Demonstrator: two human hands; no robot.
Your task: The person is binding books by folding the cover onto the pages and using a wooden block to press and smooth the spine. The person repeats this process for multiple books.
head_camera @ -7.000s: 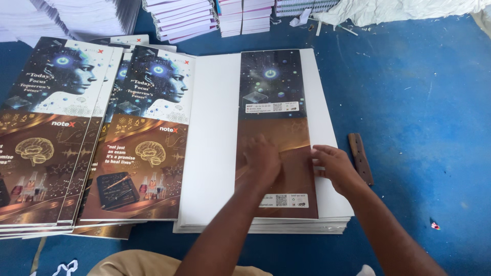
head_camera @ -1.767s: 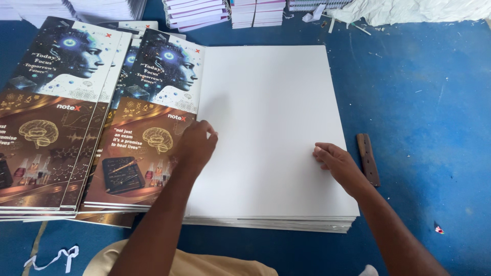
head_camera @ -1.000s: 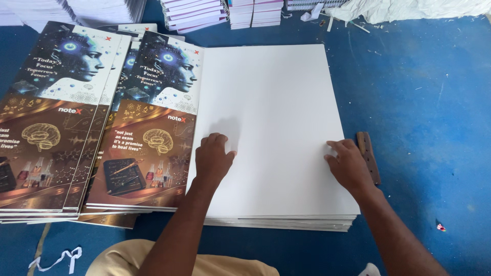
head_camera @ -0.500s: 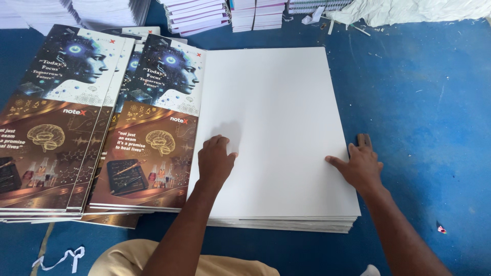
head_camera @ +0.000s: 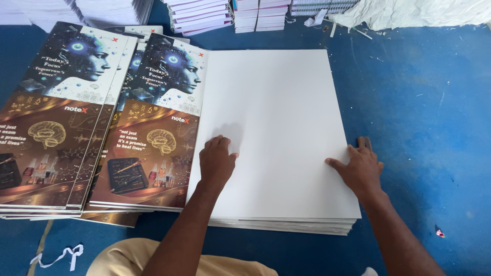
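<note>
A stack of large white sheets (head_camera: 276, 97) lies on the blue floor in front of me, blank side up. My left hand (head_camera: 216, 162) rests palm down on the top sheet near its left edge, fingers loosely curled. My right hand (head_camera: 361, 167) lies flat over the stack's right edge, fingers spread, covering most of a small brown wooden block (head_camera: 364, 142) beside the stack. Neither hand holds anything.
Two overlapping piles of printed covers (head_camera: 148, 128) with a dark head picture and brown lower half lie left of the white stack. Stacks of bound notebooks (head_camera: 204, 13) and white sacking (head_camera: 419, 13) line the far edge. A white strap scrap (head_camera: 61, 254) lies at lower left.
A printed cover strip on the white stack seven seconds ago is gone. My left hand came from the left pile onto the sheet. My right hand slid right, over the wooden block.
</note>
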